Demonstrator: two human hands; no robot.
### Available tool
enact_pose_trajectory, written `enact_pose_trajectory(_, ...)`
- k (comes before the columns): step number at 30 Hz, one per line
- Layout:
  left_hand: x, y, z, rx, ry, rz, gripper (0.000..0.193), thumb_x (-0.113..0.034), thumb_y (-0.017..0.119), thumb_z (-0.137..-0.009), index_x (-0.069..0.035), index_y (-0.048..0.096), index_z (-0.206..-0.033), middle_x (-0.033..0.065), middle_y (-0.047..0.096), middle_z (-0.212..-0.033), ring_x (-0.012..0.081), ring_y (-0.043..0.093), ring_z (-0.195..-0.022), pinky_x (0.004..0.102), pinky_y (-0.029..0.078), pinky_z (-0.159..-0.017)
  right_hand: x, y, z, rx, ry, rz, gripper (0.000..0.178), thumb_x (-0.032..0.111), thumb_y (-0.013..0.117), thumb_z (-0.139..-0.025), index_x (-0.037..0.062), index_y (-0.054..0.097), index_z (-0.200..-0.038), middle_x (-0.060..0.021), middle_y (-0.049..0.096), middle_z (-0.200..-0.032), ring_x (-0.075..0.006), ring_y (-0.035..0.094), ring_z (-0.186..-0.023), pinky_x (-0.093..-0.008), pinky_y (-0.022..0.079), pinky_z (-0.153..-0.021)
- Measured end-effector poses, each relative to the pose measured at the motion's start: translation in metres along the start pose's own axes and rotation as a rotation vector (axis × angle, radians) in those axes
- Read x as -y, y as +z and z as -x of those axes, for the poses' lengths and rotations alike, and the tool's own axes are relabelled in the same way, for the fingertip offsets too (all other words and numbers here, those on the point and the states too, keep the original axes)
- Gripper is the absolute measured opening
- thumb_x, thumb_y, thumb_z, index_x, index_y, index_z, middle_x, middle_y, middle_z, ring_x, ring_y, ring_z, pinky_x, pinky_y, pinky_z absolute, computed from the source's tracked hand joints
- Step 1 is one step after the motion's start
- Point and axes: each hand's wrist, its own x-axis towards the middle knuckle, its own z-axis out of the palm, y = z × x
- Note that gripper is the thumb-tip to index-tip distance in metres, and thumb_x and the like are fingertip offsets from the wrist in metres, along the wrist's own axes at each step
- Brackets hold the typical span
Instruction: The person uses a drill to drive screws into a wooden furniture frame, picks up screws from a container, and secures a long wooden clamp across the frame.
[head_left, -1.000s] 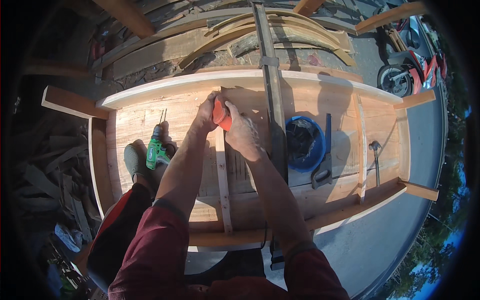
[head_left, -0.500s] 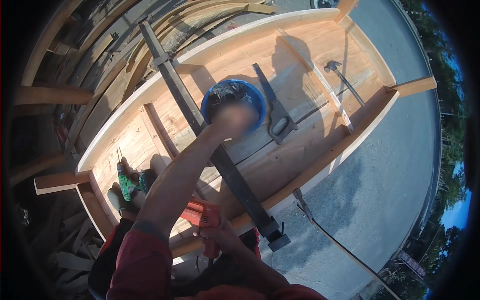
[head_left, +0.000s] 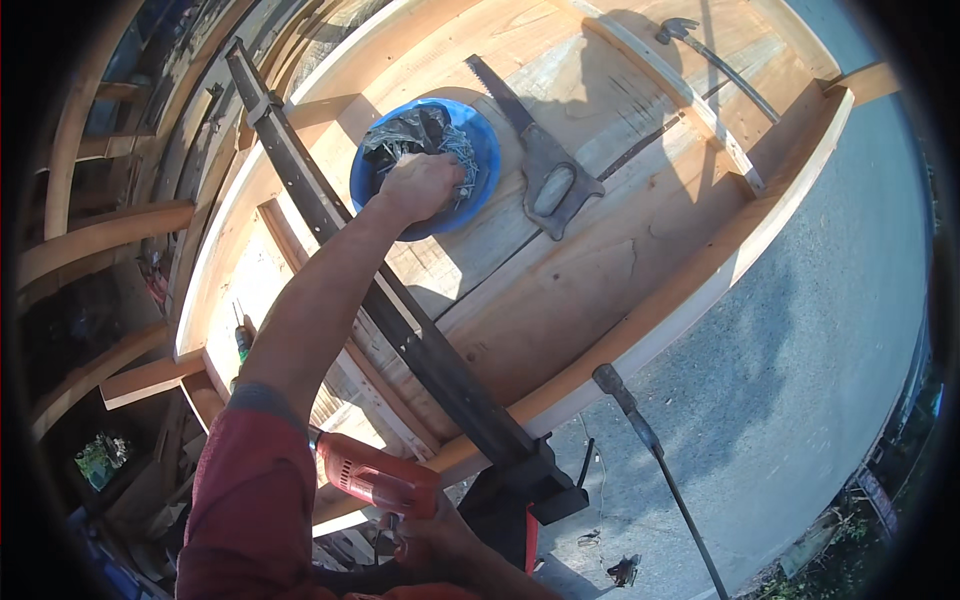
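Note:
My left arm in a red sleeve reaches over a long black bar clamp (head_left: 440, 365) into a blue bowl (head_left: 487, 150). The bowl holds a black plastic bag (head_left: 405, 133) and loose nails (head_left: 458, 150). My left hand (head_left: 422, 188) is closed, its fingers curled down among the nails; the fingertips are partly hidden. Low in view, my right hand (head_left: 440, 535) grips the handle of a red power drill (head_left: 375, 478), whose front end points left. A handsaw (head_left: 550, 170) lies just right of the bowl.
The bowl and saw rest inside a long wooden frame (head_left: 620, 345) with raised sides and cross slats. A claw hammer (head_left: 720, 65) lies at its far right. A green drill (head_left: 243, 340) stands partly hidden behind my left arm. A metal rod (head_left: 660, 455) slants at right; stacked lumber fills the left.
The view has moved closer and turned, so the bowl and saw sit higher. My left hand stays in the bowl, with nails now visible around it. The red drill has swung toward the left.

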Motion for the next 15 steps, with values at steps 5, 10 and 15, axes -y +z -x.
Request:
enact_pose_trajectory(5, -0.013, -0.003, 0.002, -0.050, -0.010, 0.108, 0.018, -0.017, 0.063, -0.084, -0.009, 0.065, -0.100, 0.0120, 0.062, -0.101, 0.0361, 0.066, -0.095, 0.0483, 0.053, -0.083, -0.002, -0.012, 0.002, -0.020, -0.086, 0.056, 0.066, -0.002, 0.065, -0.075, 0.0034, 0.043, -0.138, -0.0113, 0.065, -0.098, -0.0117, 0.063, -0.070, -0.0296, 0.059, -0.056)
enact_pose_trajectory(10, -0.009, -0.029, 0.030, -0.120, -0.086, 0.251, 0.013, -0.013, 0.063, -0.081, -0.004, 0.060, -0.090, 0.0128, 0.060, -0.097, 0.0356, 0.064, -0.093, 0.0473, 0.051, -0.083, -0.001, -0.021, 0.006, 0.094, -0.068, 0.163, 0.066, -0.002, 0.065, -0.075, 0.0019, 0.043, -0.138, -0.0140, 0.066, -0.101, -0.0136, 0.065, -0.073, -0.0308, 0.059, -0.057)
enact_pose_trajectory(15, -0.010, -0.084, 0.138, -0.220, -0.331, 0.838, 0.011, -0.009, 0.062, -0.083, -0.002, 0.054, -0.079, 0.0075, 0.058, -0.083, 0.0207, 0.058, -0.077, 0.0368, 0.049, -0.074, 0.024, 0.019, 0.038, -0.148, -0.113, 0.508, 0.069, -0.004, 0.066, -0.074, 0.0014, 0.041, -0.138, -0.0149, 0.065, -0.102, -0.0167, 0.067, -0.078, -0.0306, 0.058, -0.058)
